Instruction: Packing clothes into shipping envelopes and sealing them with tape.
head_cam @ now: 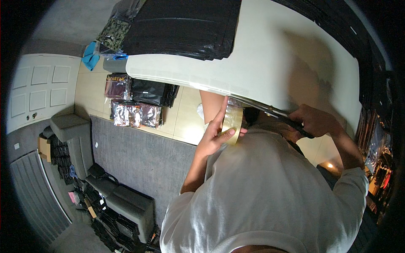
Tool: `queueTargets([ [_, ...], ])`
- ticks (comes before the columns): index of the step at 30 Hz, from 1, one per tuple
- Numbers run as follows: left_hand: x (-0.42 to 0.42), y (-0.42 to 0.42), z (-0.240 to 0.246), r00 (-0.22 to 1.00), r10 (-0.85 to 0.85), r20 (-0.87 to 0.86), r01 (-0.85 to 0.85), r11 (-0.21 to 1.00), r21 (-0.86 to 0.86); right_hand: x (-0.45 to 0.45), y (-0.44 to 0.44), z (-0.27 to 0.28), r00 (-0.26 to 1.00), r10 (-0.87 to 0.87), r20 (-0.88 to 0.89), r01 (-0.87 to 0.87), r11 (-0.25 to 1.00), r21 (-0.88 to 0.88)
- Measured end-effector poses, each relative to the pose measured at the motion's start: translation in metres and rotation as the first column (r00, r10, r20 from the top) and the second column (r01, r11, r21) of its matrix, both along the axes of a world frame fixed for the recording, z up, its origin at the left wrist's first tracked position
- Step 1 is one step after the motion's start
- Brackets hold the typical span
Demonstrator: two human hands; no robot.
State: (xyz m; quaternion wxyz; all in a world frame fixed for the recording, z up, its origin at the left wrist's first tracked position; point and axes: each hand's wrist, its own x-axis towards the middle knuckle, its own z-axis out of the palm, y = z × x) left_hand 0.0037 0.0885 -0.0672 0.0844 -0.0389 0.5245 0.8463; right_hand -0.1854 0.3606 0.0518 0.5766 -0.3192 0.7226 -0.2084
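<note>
My left hand (211, 139) holds a wide roll of clear packing tape (233, 121), thumb across its face and index finger stretched out along its side. My right hand (314, 118) grips the dark handles of long scissors (269, 113). Their blades run left along the front edge of the white table (253, 72), with the tip close to my left index finger. Both hands are between my torso and that edge. Whether the blades touch the tape cannot be told.
Flat black plastic bags (186, 28) lie stacked on the table's far left. On the tiled floor sit several packaged garments (136, 114) in clear and black wrapping. Grey sofa pieces (129, 202) stand beyond a grey rug (136, 148). Dark packaged goods (376, 151) line the right side.
</note>
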Motion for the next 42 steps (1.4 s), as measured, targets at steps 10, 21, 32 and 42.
queueTargets([
  [10,0.006,-0.002,0.013,1.000,-0.004,0.011,0.004,0.999,-0.051,0.001,0.004,-0.007,0.995,0.002,-0.104,-0.003,1.000,-0.005],
  [21,0.021,-0.004,0.028,0.997,-0.053,0.048,0.054,0.998,-0.023,-0.011,0.010,-0.002,0.983,0.065,-0.172,-0.077,0.995,-0.065],
  [32,0.027,0.021,0.039,0.999,-0.040,-0.020,0.039,0.998,-0.055,-0.059,0.050,0.017,0.669,-0.343,-0.659,0.360,0.926,-0.116],
  [42,0.020,0.038,0.037,1.000,0.007,-0.025,-0.007,1.000,-0.016,-0.112,0.103,-0.028,0.000,-0.244,-0.970,0.187,0.953,-0.239],
])
